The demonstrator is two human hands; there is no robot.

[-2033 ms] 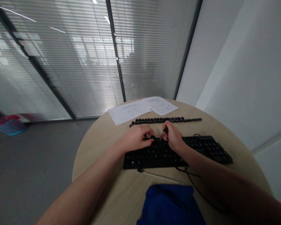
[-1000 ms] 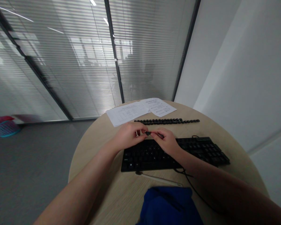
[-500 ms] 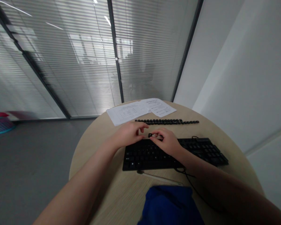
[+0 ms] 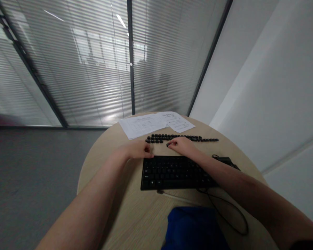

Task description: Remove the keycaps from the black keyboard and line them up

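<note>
Forward comes the right hand [image 4: 183,145], fingertips pinched at 1 keycap [image 4: 167,145] near the key rows [image 4: 176,136]. Left hand [image 4: 137,149], half-curled, gripping nothing visible, borders the keyboard [image 4: 169,173].

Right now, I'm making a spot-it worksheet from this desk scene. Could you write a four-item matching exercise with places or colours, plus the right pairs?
Things:
1. Papers
2. Right hand
3. Keyboard
4. Blue fabric

Places or colours:
A. at a single black keycap
B. at the bottom edge of the picture
C. black, between the keycap rows and the blue fabric
D. white, beyond the keycap rows

Right pairs: 1-D, 2-A, 3-C, 4-B
</note>
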